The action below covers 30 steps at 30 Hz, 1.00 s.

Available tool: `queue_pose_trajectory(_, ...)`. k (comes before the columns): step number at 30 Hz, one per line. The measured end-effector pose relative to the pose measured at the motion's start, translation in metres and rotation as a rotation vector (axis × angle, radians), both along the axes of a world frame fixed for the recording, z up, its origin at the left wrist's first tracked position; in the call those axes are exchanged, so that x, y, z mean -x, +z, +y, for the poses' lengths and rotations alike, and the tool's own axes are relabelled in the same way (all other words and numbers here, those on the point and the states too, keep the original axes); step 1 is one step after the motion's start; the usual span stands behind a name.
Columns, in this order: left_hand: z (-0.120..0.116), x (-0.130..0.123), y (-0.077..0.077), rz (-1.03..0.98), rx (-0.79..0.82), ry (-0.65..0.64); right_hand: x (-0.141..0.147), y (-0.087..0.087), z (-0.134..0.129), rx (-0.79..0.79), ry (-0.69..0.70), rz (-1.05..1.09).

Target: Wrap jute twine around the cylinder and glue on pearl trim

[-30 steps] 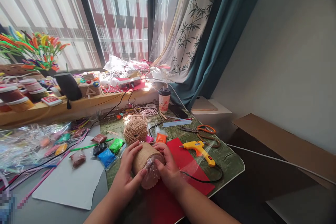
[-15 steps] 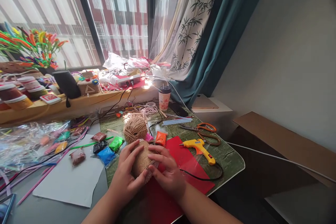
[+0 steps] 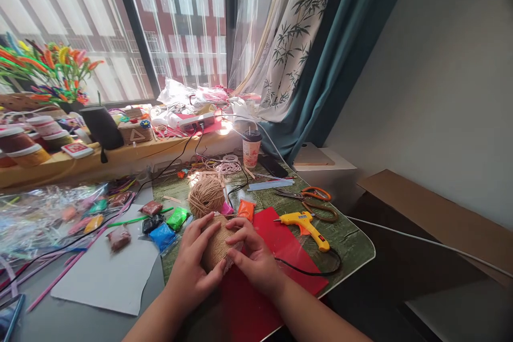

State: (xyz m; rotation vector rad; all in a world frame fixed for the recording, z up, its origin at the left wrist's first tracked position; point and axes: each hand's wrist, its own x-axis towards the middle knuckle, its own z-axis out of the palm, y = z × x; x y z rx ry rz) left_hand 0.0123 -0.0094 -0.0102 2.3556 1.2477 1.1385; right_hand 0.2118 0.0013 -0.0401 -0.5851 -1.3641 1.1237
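Between my hands is a rounded object wrapped in tan twine, with a whitish edge along its lower right side. My left hand curls around its left side, thumb along the bottom. My right hand grips the right side, with fingertips on top and the thumb pressed near the edge. Just behind it lies a ball of twine. Under my hands and to the right is a red sheet. A yellow glue gun rests partly on that sheet.
Scissors with orange handles lie at the right, behind the glue gun. Colored clay packets and a white sheet are on the left. A paper cup stands at the back. The glue gun's black cord loops toward my right forearm.
My right thumb and fingers have shifted slightly upward on the twine-wrapped object. My left hand and the object stay almost in place.
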Motion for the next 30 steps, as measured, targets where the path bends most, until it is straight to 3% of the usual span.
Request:
queue_pose_trajectory(10,0.004,0.015,0.007,0.072,0.084,-0.159,0.0,-0.003,0.001,0.018,0.011,0.018)
queue_pose_trajectory(15,0.008,0.015,0.006,0.081,0.058,-0.125,-0.004,-0.002,0.002,-0.031,0.01,-0.032)
queue_pose_trajectory(21,0.012,0.013,0.003,0.079,0.029,-0.158,0.002,-0.002,0.001,-0.043,-0.086,-0.079)
queue_pose_trajectory(30,0.008,0.011,0.003,0.032,0.052,-0.127,0.001,-0.004,0.001,-0.046,-0.049,-0.057)
